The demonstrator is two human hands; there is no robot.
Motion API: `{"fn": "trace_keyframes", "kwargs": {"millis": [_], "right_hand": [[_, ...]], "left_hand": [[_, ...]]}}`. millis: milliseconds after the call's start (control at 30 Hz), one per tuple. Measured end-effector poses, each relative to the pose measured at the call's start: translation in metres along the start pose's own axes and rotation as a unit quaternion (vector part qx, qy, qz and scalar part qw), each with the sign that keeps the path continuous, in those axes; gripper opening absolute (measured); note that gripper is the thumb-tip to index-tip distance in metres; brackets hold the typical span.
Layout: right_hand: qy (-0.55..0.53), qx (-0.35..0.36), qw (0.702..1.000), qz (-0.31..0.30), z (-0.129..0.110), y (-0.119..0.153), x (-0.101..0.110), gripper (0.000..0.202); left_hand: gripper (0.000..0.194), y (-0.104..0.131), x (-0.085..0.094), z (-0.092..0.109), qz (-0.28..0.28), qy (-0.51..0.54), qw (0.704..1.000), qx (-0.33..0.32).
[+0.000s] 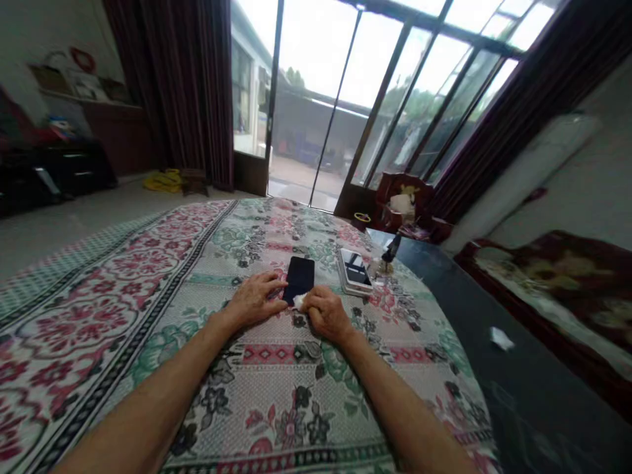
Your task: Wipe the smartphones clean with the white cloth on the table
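A dark smartphone (301,273) lies screen up on the patterned tablecloth (286,388). My left hand (255,297) rests flat at its left edge, fingers stretched and touching the phone's side. In my right hand (326,312) a crumpled white tissue (299,301) is pinched, pressed against the phone's lower right corner. To the right of the phone sits a white phone box (355,271) with a dark device pictured or lying on its top; I cannot tell which. A small bottle with a black top (390,253) stands just beyond the box.
Right of the table, a dark glossy surface (459,316) carries a white scrap of paper (501,338). A carved wooden sofa (553,283) stands farther right. Glass doors (316,131) with dark curtains (182,85) are ahead. A yellow bag (162,181) lies on the floor at left.
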State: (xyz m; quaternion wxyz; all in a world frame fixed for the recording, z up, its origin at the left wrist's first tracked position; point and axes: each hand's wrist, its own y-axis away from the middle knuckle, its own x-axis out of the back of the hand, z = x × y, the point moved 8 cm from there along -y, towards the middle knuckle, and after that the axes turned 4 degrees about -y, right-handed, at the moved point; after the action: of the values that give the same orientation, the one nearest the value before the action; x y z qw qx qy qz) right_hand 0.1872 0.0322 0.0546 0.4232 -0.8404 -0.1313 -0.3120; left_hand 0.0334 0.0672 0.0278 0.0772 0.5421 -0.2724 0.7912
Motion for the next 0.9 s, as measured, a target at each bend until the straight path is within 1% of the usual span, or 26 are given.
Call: {"fn": "trace_keyframes", "kwargs": {"millis": [200,400,600,767,900], "right_hand": [[0.011,-0.010,1.000,-0.003,0.0014,-0.0008,-0.0003,0.027],[0.013,-0.018,1.000,-0.007,0.0005,-0.0018,0.0003,0.027],[0.011,-0.008,1.000,-0.004,-0.0027,-0.0017,0.0010,0.027],[0.014,0.009,1.000,-0.011,-0.0043,0.0001,0.0004,0.027],[0.018,0.020,0.999,-0.022,-0.0058,0.0014,0.0000,0.029]], "left_hand": [[0.041,0.0024,0.0011,0.0038,0.010,-0.009,1.000,-0.012],[0.043,0.0028,-0.0019,0.0026,0.002,-0.026,0.999,-0.020],[0.044,0.0026,-0.0025,0.0023,0.003,-0.026,0.999,-0.031],[0.042,0.0025,-0.0004,0.0028,0.018,-0.011,0.999,-0.037],[0.043,0.0026,0.0003,0.0035,0.020,-0.009,0.999,-0.037]]}}
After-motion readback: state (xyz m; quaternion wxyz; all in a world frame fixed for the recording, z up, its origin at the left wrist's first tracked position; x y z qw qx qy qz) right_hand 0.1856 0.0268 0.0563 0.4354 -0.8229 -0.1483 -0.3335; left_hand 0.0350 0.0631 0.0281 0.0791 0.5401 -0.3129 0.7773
